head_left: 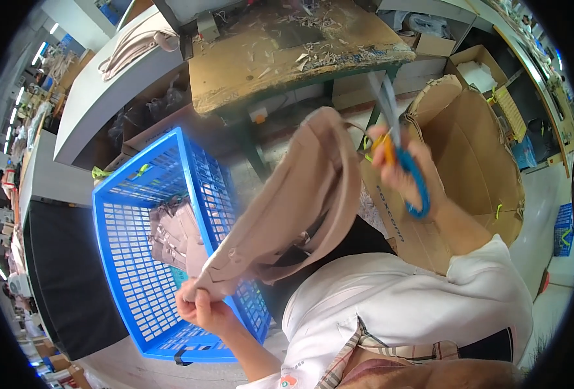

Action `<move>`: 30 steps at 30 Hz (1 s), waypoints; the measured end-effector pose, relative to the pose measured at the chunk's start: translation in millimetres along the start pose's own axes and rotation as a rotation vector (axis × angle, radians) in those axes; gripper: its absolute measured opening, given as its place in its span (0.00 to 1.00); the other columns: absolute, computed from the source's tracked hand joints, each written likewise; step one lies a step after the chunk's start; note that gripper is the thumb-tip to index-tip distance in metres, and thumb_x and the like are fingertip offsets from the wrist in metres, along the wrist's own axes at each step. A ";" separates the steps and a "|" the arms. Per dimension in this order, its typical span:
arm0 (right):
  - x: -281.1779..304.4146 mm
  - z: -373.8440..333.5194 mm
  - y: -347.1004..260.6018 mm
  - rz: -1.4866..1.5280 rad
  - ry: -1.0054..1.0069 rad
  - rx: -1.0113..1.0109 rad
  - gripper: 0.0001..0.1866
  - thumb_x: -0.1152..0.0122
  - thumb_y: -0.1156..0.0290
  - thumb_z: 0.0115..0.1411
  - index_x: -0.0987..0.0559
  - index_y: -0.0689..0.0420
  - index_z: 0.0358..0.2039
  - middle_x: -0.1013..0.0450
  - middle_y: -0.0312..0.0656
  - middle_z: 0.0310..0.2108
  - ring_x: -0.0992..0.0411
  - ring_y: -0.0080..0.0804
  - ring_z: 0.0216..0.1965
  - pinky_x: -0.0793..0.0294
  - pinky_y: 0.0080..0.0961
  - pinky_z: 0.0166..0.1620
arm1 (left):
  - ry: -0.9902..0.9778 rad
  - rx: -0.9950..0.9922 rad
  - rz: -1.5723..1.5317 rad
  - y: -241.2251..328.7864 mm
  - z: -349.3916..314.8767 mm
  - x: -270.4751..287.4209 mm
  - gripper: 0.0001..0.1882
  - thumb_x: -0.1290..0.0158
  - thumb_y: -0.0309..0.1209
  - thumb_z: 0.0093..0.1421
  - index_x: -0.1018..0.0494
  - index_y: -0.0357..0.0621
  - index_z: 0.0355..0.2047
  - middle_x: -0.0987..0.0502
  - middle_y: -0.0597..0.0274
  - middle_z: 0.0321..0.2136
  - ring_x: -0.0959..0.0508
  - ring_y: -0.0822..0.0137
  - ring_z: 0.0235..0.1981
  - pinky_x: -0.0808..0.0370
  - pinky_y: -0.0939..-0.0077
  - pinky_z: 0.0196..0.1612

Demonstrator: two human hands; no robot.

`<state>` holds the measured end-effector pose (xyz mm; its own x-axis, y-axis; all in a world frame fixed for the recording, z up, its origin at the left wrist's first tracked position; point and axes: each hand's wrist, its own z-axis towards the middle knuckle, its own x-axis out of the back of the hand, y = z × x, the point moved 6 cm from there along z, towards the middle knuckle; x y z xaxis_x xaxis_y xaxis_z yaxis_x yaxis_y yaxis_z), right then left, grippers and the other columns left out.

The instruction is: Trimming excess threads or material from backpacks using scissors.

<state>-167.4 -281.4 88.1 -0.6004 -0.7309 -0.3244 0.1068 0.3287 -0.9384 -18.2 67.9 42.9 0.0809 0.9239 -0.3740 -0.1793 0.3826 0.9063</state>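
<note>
A beige-pink sewn fabric piece, long and curved with a raised band along one side, hangs across the middle in front of me. My left hand pinches its lower left end between thumb and fingers, over the near side of the blue basket. To the right, my right hand is closed round a pair of scissors with blue and orange handles. Their blades point up and look slightly parted, blurred by motion. The fabric's upper end lies just left of the scissors, and I cannot tell whether they touch.
A blue plastic basket at the left holds several beige-pink pieces. Ahead stands a worn worktable strewn with scraps. On the right is a large open cardboard box. More beige fabric lies on a white counter.
</note>
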 end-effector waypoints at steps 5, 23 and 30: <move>-67.9 -31.8 37.6 -0.062 -0.446 0.008 0.35 0.33 0.62 0.45 0.39 0.61 0.50 0.34 0.40 0.37 0.33 0.23 0.26 0.32 0.18 0.31 | -0.221 -0.328 0.302 27.0 -67.7 -60.5 0.09 0.41 0.23 0.40 0.29 0.39 0.24 0.28 0.60 0.21 0.30 0.66 0.24 0.33 0.75 0.31; -99.7 -42.2 34.4 -0.322 -0.588 0.064 0.25 0.46 0.76 0.44 0.33 0.63 0.46 0.33 0.40 0.37 0.34 0.22 0.35 0.35 0.18 0.39 | -0.438 0.025 0.468 0.4 35.0 -127.4 0.30 0.52 0.43 0.55 0.42 0.42 0.54 0.37 0.49 0.50 0.32 0.59 0.48 0.33 0.66 0.47; -136.2 -44.9 36.7 -0.456 -0.645 0.195 0.27 0.44 0.76 0.44 0.36 0.64 0.48 0.31 0.46 0.27 0.30 0.31 0.28 0.31 0.24 0.33 | -0.788 0.322 0.582 -2.2 68.7 -168.0 0.30 0.45 0.34 0.51 0.41 0.35 0.52 0.28 0.54 0.37 0.26 0.67 0.35 0.30 0.78 0.38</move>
<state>-117.3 -142.9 103.2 -0.0496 -0.9881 0.1456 0.1341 -0.1511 -0.9794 35.9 -88.6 117.2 0.7060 0.6549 0.2696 -0.1343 -0.2499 0.9589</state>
